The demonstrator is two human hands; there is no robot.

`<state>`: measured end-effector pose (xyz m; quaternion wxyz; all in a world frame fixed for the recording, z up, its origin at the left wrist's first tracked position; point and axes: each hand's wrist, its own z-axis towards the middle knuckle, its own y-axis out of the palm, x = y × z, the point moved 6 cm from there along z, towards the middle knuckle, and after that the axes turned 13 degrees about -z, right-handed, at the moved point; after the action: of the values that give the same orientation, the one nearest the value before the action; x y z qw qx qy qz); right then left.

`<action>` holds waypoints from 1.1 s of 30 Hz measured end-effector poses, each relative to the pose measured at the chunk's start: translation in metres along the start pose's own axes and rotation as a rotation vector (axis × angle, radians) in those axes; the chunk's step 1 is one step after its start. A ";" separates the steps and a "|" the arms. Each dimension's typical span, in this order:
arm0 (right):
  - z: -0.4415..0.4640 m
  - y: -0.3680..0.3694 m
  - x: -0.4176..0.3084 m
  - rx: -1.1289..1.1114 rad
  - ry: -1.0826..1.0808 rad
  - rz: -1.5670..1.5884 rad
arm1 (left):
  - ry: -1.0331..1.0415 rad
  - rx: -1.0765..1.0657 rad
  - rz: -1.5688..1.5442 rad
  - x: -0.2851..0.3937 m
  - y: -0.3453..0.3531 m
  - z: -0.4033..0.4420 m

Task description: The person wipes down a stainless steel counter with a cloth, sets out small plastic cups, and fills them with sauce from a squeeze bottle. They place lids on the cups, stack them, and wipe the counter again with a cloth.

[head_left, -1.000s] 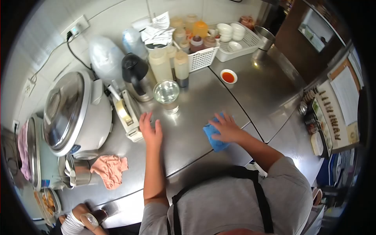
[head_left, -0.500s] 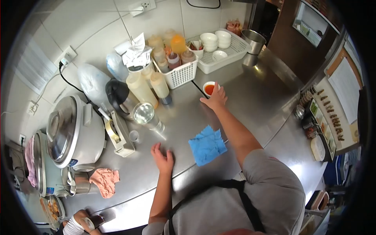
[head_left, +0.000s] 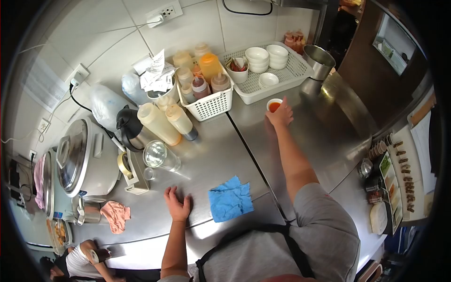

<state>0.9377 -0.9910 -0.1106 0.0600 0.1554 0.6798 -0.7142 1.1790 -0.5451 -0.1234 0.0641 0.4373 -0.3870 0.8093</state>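
Observation:
My right hand (head_left: 281, 114) reaches far across the steel counter, its fingers around the rim of a small white bowl of red-orange sauce (head_left: 274, 104). The hand hides part of the bowl, so I cannot tell whether it touches the counter. My left hand (head_left: 177, 205) rests at the counter's near side with nothing in it, thumb and fingers apart and slightly bent. Between my arms lies a crumpled blue cloth (head_left: 230, 199). Just behind the right hand stands a white perforated tray (head_left: 263, 96) with stacked white bowls (head_left: 257, 59).
A white basket (head_left: 210, 108) of sauce bottles stands by the wall. Left of it are squeeze bottles (head_left: 157, 123), a clear water pitcher (head_left: 162, 157), a tape dispenser (head_left: 137, 176) and a large cooker (head_left: 101, 160). Another person (head_left: 82, 261) is at lower left. A metal pot (head_left: 319, 61) stands at back right.
My right hand has moved right with the sauce bowl, away from the counter seam and along the tray's front. The view has shifted; my left hand stays on the counter.

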 end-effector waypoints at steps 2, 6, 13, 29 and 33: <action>0.020 0.002 0.010 0.030 0.018 -0.013 | -0.005 -0.003 0.018 0.001 0.001 0.000; 0.047 0.004 0.019 0.026 0.036 0.009 | -0.008 -0.005 0.058 0.003 0.003 0.001; 0.031 -0.012 0.019 0.100 -0.110 0.037 | 0.033 -0.033 0.140 0.005 0.004 0.002; -0.361 -0.024 0.011 -0.132 -1.514 0.097 | 0.081 0.031 0.045 0.004 0.001 -0.002; -0.362 -0.022 0.011 -0.098 -1.474 0.069 | 0.075 0.035 0.042 0.007 0.000 -0.001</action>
<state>0.9721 -0.6296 -0.1032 0.5304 -0.3463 0.4889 -0.5997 1.1745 -0.5460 -0.1182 0.0541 0.3995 -0.3792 0.8329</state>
